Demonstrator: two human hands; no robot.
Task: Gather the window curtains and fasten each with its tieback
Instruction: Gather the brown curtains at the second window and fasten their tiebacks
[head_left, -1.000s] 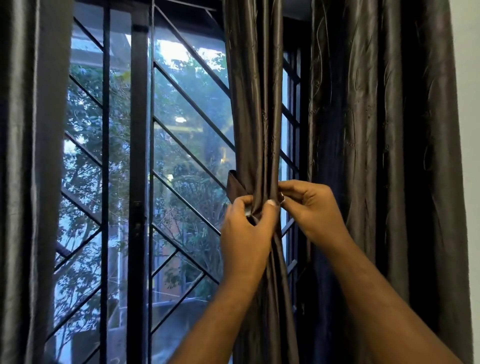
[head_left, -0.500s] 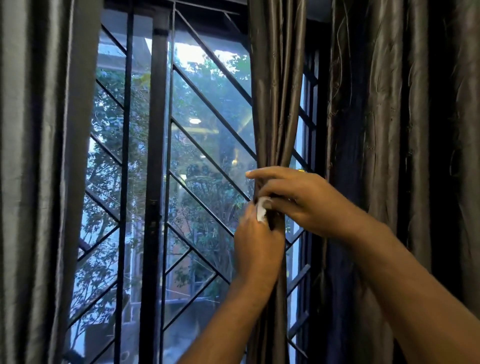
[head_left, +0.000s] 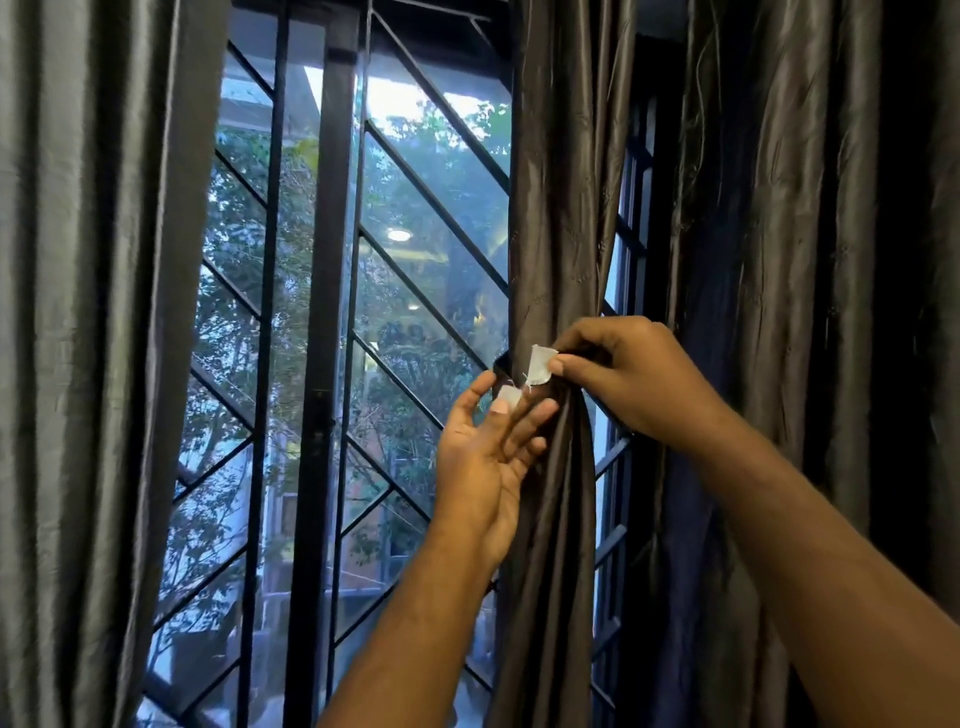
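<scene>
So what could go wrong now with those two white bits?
The white patches at the ends of the tieback are not yet joined. If the right hand or left hand slips, the gathered curtain could fan out. The patches may also meet crooked and hold weakly.

Dim room, backlit by the bright window (head_left: 431, 104).
</scene>
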